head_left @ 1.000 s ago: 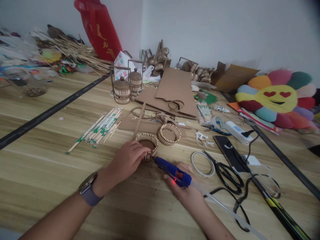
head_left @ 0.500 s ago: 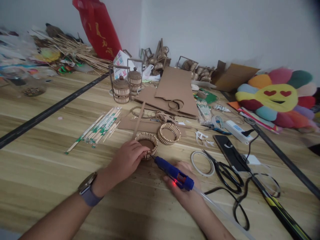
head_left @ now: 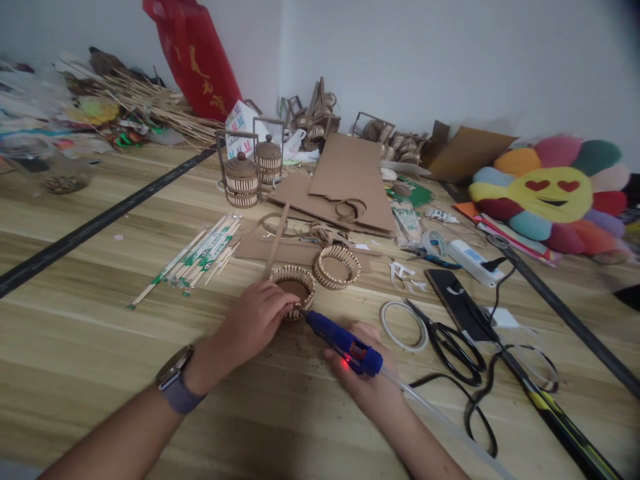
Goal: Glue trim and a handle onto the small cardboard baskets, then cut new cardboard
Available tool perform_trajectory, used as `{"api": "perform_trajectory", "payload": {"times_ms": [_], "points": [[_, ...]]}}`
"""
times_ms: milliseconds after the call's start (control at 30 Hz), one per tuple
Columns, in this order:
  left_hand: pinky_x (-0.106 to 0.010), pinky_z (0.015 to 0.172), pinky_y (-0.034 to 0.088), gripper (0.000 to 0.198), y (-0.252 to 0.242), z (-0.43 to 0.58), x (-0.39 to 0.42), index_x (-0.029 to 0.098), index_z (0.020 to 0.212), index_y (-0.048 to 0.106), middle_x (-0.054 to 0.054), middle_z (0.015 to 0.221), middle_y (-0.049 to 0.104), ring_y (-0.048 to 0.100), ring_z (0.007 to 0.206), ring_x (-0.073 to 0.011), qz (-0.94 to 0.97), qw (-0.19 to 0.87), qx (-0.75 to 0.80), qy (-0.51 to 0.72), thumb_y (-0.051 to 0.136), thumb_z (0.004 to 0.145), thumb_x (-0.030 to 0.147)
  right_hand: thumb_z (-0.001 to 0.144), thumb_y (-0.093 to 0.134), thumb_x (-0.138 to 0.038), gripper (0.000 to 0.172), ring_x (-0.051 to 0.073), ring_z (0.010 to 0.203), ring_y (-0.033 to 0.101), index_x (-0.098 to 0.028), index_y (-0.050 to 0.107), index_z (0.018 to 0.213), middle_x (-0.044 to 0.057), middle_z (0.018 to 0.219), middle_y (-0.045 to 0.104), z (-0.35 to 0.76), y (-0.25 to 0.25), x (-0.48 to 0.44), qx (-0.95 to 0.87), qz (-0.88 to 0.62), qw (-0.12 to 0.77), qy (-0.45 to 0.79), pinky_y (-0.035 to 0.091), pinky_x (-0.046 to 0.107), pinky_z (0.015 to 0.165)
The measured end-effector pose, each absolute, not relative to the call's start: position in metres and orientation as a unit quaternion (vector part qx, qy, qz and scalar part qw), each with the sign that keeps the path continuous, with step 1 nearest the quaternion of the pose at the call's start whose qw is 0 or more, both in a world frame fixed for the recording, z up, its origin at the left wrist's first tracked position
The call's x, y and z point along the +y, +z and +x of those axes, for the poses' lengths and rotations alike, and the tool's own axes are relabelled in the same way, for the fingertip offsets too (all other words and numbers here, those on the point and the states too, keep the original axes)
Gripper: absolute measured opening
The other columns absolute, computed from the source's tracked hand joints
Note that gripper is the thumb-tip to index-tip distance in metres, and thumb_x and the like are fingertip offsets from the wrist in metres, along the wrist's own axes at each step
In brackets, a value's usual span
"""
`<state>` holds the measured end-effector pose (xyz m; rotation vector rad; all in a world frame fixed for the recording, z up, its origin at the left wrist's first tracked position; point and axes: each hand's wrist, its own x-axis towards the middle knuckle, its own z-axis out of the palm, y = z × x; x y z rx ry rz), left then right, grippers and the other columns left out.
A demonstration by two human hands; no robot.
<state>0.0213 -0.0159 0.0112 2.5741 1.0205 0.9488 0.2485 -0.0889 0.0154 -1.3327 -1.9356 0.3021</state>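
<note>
Basket [head_left: 294, 285] of short sticks on a cardboard base sits on the table [head_left: 125, 373], just near of a second ring [head_left: 337, 265]. My left hand [head_left: 253, 323] is closed on its near rim; my right hand [head_left: 370, 383] grips the glue gun [head_left: 340, 340], nozzle at its near-right wall. Judged light, joints fragile; hold by the rim.

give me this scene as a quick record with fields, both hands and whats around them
left hand: fingers curled on the rim of the stick basket
right hand: grips the blue glue gun, nozzle at the basket's near edge
behind basket: stick ring, apart from it
right of hands: tape ring, black scissors
left of basket: wrapped chopsticks
surface: wooden table
</note>
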Motion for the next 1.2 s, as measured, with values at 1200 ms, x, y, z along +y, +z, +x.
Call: {"api": "perform_trajectory", "payload": {"times_ms": [1200], "points": [[-0.038, 0.078, 0.050, 0.022, 0.0136, 0.0219, -0.0166, 0.018, 0.102, 0.065, -0.006, 0.086, 0.069, 0.062, 0.085, -0.0227, 0.877, 0.102, 0.345, 0.320, 0.043, 0.101, 0.018, 0.092, 0.058, -0.038, 0.030, 0.018, 0.059, 0.051, -0.024, 0.049, 0.067, -0.003, 0.060, 0.050, 0.2470, 0.0131, -0.0882, -0.756, -0.520, 0.383, 0.104, 0.040, 0.031, 0.060]]}}
